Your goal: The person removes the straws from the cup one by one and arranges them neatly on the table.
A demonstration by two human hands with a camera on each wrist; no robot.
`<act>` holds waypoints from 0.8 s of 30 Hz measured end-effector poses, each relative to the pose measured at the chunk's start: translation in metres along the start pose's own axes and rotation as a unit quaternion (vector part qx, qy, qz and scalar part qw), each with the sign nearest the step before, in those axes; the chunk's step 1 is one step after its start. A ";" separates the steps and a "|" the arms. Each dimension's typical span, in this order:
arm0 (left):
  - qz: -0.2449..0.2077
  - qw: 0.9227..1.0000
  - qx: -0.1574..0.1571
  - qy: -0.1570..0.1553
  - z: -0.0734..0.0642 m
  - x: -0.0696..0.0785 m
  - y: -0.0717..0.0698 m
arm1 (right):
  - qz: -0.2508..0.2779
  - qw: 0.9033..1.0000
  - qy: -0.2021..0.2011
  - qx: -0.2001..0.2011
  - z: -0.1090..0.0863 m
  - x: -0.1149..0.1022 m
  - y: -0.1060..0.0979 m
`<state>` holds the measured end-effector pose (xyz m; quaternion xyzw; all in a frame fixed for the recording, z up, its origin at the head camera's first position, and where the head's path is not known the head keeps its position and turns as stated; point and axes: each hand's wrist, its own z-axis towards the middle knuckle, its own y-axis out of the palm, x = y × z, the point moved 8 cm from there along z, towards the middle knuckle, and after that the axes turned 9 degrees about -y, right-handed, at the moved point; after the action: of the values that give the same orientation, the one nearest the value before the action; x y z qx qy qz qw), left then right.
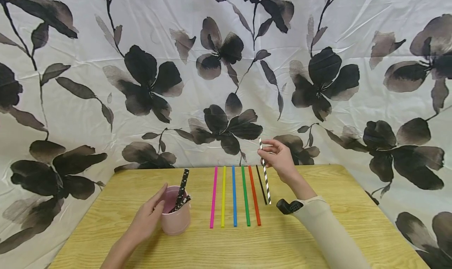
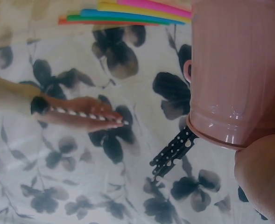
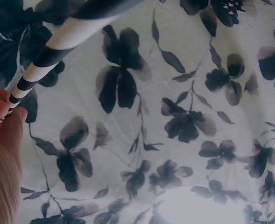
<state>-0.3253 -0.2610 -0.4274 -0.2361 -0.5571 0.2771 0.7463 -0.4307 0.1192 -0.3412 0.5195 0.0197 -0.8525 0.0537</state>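
A pink bucket-like cup point(image 1: 175, 222) stands upright at the left of the table, with black straws with white dots point(image 1: 182, 184) leaning in it. My left hand point(image 1: 146, 218) holds the cup's left side, thumb near the rim; some fingers are hidden. At the table's back edge my right hand point(image 1: 279, 159) pinches a black-and-white striped straw point(image 1: 265, 178) near its upper end, between thumb and fingers, as the right wrist view point(image 3: 6, 154) of the hand also shows. The straw slants, its lower end close to the table; contact cannot be told.
Pink point(image 1: 213, 198), yellow point(image 1: 223, 198), blue point(image 1: 234, 198), green point(image 1: 245, 198) and red straws point(image 1: 254, 198) lie side by side on the wooden table point(image 1: 219, 249). A thinner black straw point(image 1: 261, 185) lies beside the red one. Floral cloth point(image 1: 190, 92) hangs behind.
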 end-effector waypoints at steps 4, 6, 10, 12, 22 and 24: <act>0.004 1.000 0.001 -0.003 0.000 -0.001 0.000 | -0.038 0.999 0.020 0.015 0.006 0.018 -0.013; 0.005 1.000 0.001 -0.004 0.000 -0.001 0.000 | -0.053 0.998 0.023 0.019 0.009 0.026 -0.018; 0.005 1.000 0.001 -0.006 0.000 -0.001 0.000 | -0.074 0.996 0.035 0.029 0.015 0.044 -0.029; 0.004 1.000 0.001 -0.008 0.000 -0.002 0.000 | -0.088 0.995 0.047 0.031 0.017 0.055 -0.033; 0.004 1.000 -0.003 -0.013 0.001 -0.002 0.001 | -0.116 0.987 0.095 0.050 0.022 0.097 -0.052; 0.004 1.000 -0.003 -0.013 0.000 -0.002 0.001 | -0.116 0.986 0.107 0.051 0.021 0.104 -0.054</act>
<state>-0.3262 -0.2618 -0.4296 -0.2365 -0.5665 0.2814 0.7375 -0.5028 0.1640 -0.4252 0.6042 0.0421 -0.7922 -0.0745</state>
